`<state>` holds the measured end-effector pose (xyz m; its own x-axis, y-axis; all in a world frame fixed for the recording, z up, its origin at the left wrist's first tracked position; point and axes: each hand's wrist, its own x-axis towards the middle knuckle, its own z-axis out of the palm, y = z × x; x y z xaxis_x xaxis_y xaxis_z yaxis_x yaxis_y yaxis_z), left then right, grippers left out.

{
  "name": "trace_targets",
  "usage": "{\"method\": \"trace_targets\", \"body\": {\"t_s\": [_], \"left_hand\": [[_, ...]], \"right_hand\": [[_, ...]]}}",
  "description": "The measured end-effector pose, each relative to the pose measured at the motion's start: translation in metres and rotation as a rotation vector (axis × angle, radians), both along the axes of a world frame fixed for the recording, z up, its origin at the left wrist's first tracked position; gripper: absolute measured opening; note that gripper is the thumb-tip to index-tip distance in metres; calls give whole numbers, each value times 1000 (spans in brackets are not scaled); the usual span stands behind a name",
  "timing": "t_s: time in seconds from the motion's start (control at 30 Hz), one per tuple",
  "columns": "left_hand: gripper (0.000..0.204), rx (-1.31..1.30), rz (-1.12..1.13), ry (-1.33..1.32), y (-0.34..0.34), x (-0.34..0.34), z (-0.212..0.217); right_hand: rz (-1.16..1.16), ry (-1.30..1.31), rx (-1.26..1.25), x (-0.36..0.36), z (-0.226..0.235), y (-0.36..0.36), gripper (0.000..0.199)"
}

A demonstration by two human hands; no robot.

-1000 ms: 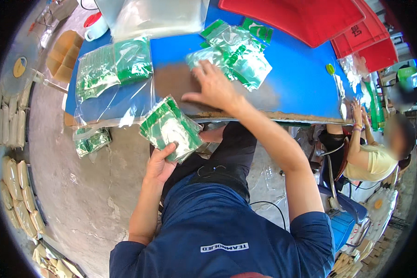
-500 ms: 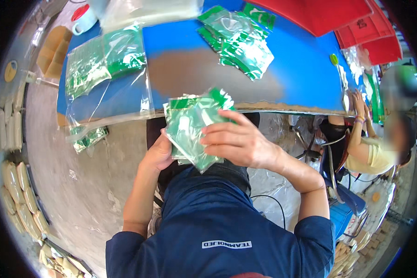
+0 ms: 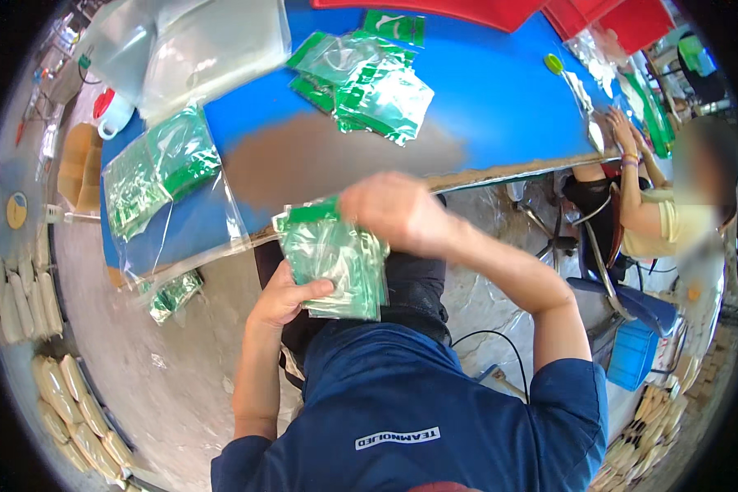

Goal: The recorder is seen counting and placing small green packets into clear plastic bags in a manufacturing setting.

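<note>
My left hand (image 3: 285, 297) grips a stack of clear plastic bags with green edges (image 3: 336, 266) over my lap, its thumb pressed across the top one. At the stack's upper right corner is my right hand (image 3: 398, 211), smeared by motion; its fingers cannot be made out, nor whether it holds a bag. On the blue table beyond lies a loose pile of similar green-edged bags (image 3: 377, 90). To the left, more green-edged bags (image 3: 162, 164) rest in or under a large clear plastic bag (image 3: 201, 221) that hangs over the table's front edge.
Large clear plastic sheets (image 3: 213, 57) and a white mug (image 3: 116, 115) are at the far left. Red bins (image 3: 435, 10) line the back. A co-worker (image 3: 664, 213) sits at right, hands on the table near a green-handled tool (image 3: 554, 64). Another green packet (image 3: 175, 295) is below the left edge.
My right hand has moved from the front of the stack to its upper right corner. The stack now sits straighter in my left hand. The whole view has tilted.
</note>
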<state>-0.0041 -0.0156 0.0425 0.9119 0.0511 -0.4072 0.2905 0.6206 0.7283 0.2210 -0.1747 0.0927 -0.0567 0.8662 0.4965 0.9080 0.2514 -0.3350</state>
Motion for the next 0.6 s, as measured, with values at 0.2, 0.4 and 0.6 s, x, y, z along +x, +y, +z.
{"method": "trace_targets", "body": {"t_s": [0.2,0.4,0.6], "left_hand": [[65,-93,304,-55,-14,-5,-18],[56,-349,588,-53,-39,2,-26],[56,-289,616,-52,-33,-4,-35]], "right_hand": [[-663,-120,-89,79,-45,4,48],[-91,92,-158,-13,-41,8,41],[-597,-42,-40,54,-41,12,37]]}}
